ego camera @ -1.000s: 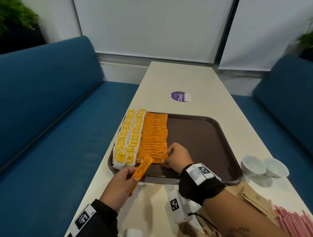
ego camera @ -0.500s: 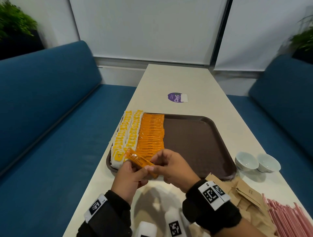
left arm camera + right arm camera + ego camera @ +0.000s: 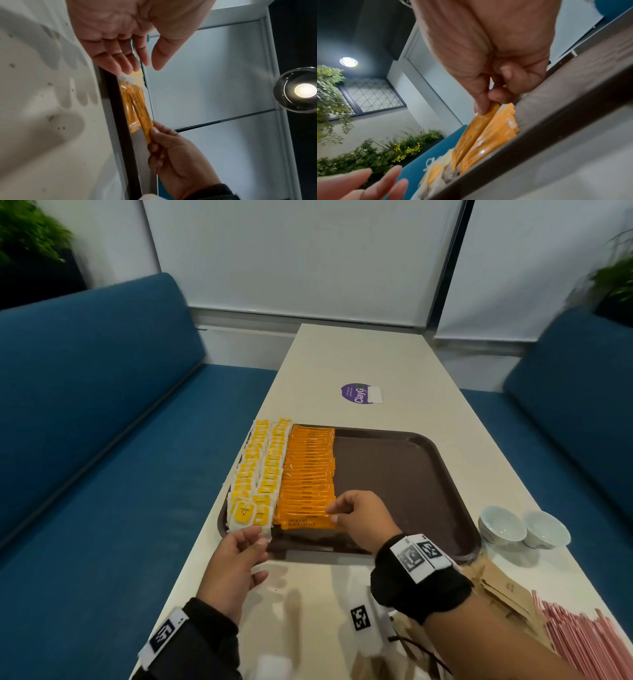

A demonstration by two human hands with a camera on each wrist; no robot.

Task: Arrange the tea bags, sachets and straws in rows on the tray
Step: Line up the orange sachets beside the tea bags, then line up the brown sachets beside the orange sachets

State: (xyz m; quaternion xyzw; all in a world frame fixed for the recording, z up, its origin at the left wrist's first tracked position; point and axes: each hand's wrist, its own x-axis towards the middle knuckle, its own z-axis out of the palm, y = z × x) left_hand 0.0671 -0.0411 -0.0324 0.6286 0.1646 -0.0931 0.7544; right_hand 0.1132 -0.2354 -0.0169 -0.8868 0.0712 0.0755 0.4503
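Right now an orange sachet (image 3: 307, 522) is pinched at its end by the right hand (image 3: 363, 520), lying at the near end of the orange row on the tray (image 3: 407, 484). Nothing is held by the left hand (image 3: 236, 563), fingers relaxed beside the tea bags (image 3: 255, 474).

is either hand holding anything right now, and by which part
The right hand pinches an orange coffee sachet by its right end, thumb against fingertip, at the near end of the orange row. The left hand holds nothing, its fingers relaxed beside the tea bags.

The nearest orange sachet (image 3: 307, 522) reads "AMERICAN BLACK COFFEE"; a purple sticker (image 3: 356, 394) on the tabletop (image 3: 359, 361) reads "ClayG".
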